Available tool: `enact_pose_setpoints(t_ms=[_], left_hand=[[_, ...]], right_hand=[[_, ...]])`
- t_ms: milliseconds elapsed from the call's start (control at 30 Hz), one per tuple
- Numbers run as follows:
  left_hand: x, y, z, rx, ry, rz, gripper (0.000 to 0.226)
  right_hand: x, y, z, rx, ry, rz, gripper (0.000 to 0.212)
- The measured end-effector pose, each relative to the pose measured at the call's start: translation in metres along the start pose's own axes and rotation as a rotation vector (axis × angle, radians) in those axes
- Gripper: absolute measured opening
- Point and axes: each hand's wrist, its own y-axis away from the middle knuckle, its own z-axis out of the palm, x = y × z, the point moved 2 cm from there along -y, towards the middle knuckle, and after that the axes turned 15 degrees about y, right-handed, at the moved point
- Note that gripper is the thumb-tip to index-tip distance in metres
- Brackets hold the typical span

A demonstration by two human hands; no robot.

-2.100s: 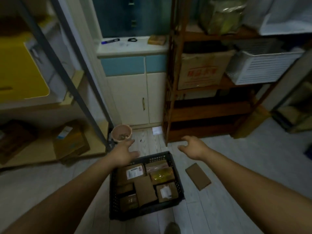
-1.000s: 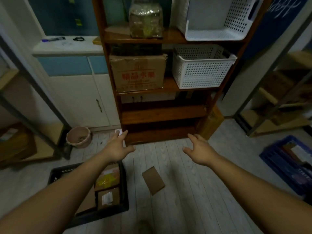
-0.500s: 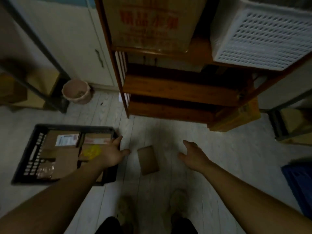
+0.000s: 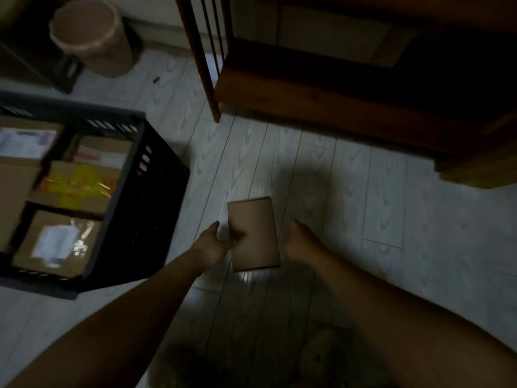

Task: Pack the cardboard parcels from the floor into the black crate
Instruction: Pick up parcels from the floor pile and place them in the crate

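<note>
Beside the black crate (image 4: 156, 175) already holding parcels, the left hand (image 4: 215, 246), fingers closed on its edge, and the right hand (image 4: 300, 242), fingers unclear, flank a flat cardboard parcel (image 4: 253, 233) at the floor (image 4: 391, 208), best lifted level, clear of the wooden shelf (image 4: 321, 105).

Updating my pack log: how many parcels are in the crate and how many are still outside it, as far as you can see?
In the black crate, visible: 4
Outside it, flat parcel between left hand and right hand: 1
Total: 5
</note>
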Motion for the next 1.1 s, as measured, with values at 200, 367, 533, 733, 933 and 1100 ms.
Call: enact_pose_setpoints(t_ms=[200,367,533,733,933,1100], left_hand=[[-0.064,-0.083,0.045,-0.033,0.029,-0.067,0.036],[-0.064,-0.084,0.061,-0.083,0.102,-0.067,0.04],[-0.018,-0.012,0.027,-0.022,0.297,-0.042,0.065],[0.081,0.147,-0.043,-0.011,0.38,0.066,0.063],[0.174,0.318,-0.142,-0.059,0.411,0.17,0.063],[0.228,0.417,-0.216,-0.095,0.373,0.25,0.06]], right_hand=[[0.012,-0.092,0.086,-0.128,-0.088,0.082,0.058],[0.007,-0.088,0.089,-0.103,-0.271,0.068,0.059],[-0.008,-0.011,0.03,-0.02,-0.382,0.098,0.057],[-0.054,0.147,-0.091,0.101,-0.438,0.055,0.049],[-0.119,0.322,-0.203,0.143,-0.514,-0.011,0.05],[-0.171,0.424,-0.271,0.223,-0.58,-0.14,0.058]])
